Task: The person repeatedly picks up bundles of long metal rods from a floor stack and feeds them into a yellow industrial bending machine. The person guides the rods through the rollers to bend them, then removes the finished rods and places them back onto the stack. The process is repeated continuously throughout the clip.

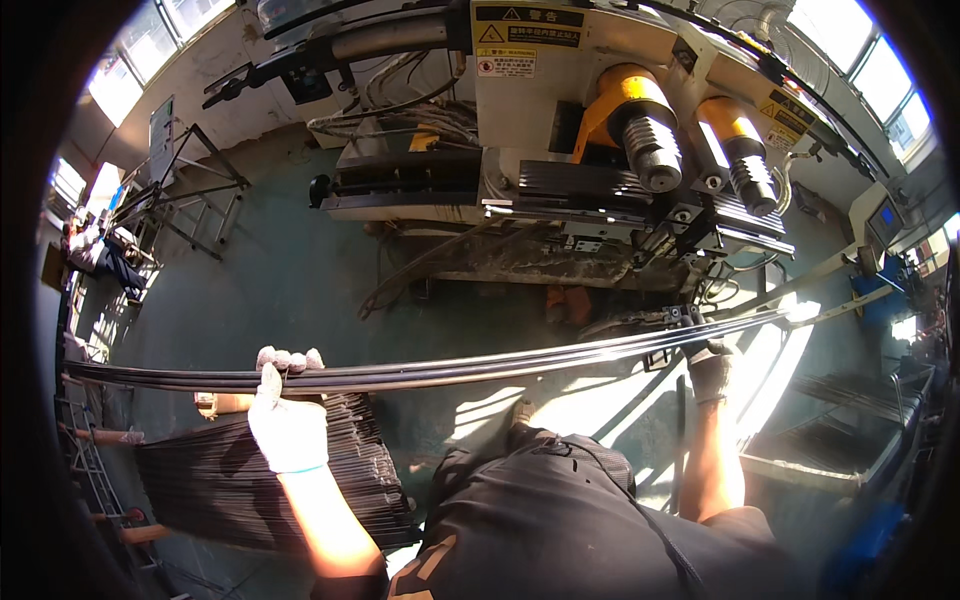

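Observation:
A bundle of several long, thin dark metal tubes (480, 370) stretches across in front of me from the far left to the right. My left hand (288, 415), in a white glove, is wrapped round the bundle, with its fingertips showing over the far side. Farther along to the right, my right hand (708, 368), in a grey-white glove, grips the same tubes; its fingers are partly hidden. Below my left hand lies a large stack of similar dark tubes (270, 475) on a rack.
A large machine (520, 110) with two yellow-and-steel cylindrical heads (645, 130) stands ahead. At right are a control screen (885, 218) and a metal-framed bin (800, 468). A metal frame (195, 185) stands far left, near another person (100, 255). Sunlight patches cross the green floor (240, 300).

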The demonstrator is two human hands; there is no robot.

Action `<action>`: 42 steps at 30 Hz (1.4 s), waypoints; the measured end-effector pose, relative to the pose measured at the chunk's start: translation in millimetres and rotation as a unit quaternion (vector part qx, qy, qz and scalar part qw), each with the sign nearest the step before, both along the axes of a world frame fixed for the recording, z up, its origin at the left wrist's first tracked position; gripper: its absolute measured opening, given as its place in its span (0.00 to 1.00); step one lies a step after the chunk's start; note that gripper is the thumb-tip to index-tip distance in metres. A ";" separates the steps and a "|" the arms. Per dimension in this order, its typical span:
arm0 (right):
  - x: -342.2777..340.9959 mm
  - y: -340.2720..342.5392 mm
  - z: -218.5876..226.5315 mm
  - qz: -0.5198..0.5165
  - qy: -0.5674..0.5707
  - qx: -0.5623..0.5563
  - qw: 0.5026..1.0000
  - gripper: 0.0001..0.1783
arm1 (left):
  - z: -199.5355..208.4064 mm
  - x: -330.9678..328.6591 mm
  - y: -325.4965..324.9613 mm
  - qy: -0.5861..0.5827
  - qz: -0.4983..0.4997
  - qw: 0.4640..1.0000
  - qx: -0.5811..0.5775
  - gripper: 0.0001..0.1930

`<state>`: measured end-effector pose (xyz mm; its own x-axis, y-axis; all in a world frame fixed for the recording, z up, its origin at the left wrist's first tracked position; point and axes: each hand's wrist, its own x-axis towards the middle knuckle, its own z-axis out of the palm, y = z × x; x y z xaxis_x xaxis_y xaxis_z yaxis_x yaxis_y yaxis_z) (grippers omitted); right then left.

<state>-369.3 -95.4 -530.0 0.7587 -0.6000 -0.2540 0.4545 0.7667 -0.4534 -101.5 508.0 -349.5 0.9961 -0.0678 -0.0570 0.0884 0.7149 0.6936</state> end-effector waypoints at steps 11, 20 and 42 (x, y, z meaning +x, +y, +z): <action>104.6 -30.0 28.7 -0.174 0.146 -0.114 0.967 0.11 | 23.2 153.3 -33.8 -0.068 -0.148 0.986 -0.031 0.16; 218.7 -37.2 105.2 -0.295 0.160 -0.087 0.938 0.19 | -44.5 262.4 -118.7 0.077 -0.090 0.993 -0.016 0.12; 272.0 -128.6 50.4 -0.334 0.389 -0.177 0.840 0.23 | -85.9 349.7 -193.4 0.140 -0.190 0.972 0.002 0.19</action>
<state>-97.3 -224.0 -479.6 -0.0893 -0.9682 -0.2335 0.1904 0.2136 -0.9582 248.2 314.7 -435.4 0.8440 -0.4275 -0.3240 0.5320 0.5900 0.6073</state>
